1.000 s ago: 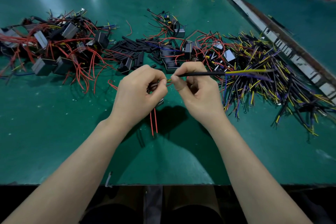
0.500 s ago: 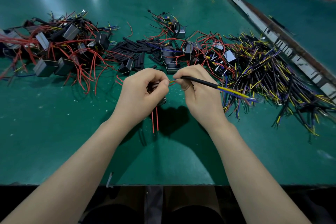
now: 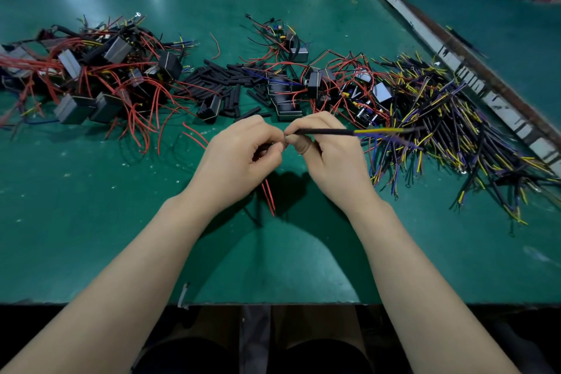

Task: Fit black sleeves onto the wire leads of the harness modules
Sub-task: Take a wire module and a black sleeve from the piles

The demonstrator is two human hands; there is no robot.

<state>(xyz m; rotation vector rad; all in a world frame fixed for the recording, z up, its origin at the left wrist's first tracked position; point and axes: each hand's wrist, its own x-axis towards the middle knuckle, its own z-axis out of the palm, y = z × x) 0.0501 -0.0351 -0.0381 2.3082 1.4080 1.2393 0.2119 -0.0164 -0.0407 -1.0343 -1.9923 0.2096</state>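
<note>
Both hands work just above the green surface (image 3: 91,222), near its front edge. The left hand (image 3: 233,158) has its grip curled together around a small dark module, which is mostly hidden inside the fingers; two red leads (image 3: 269,196) hang down from under this hand toward the surface. The right hand (image 3: 331,158) has its grip clamped on the left end of a black sleeve (image 3: 321,131), pinched between thumb and forefinger. The sleeve lies almost level and points to the right, away from the left hand. Yellow and purple wires (image 3: 382,131) come out of its right end. The fingertips of the two hands nearly meet; whether they touch, I cannot tell.

Behind the hands lies a heap of loose black sleeves (image 3: 221,82). Left of this heap is a pile of grey and black modules with red wires (image 3: 100,76). Right of the heap are more modules (image 3: 315,82), and further right a big pile of black-sleeved wires with yellow and purple ends (image 3: 449,130). A white strip (image 3: 455,64) along the right edge of the surface carries black marks, too blurred to read. No other writing is readable.
</note>
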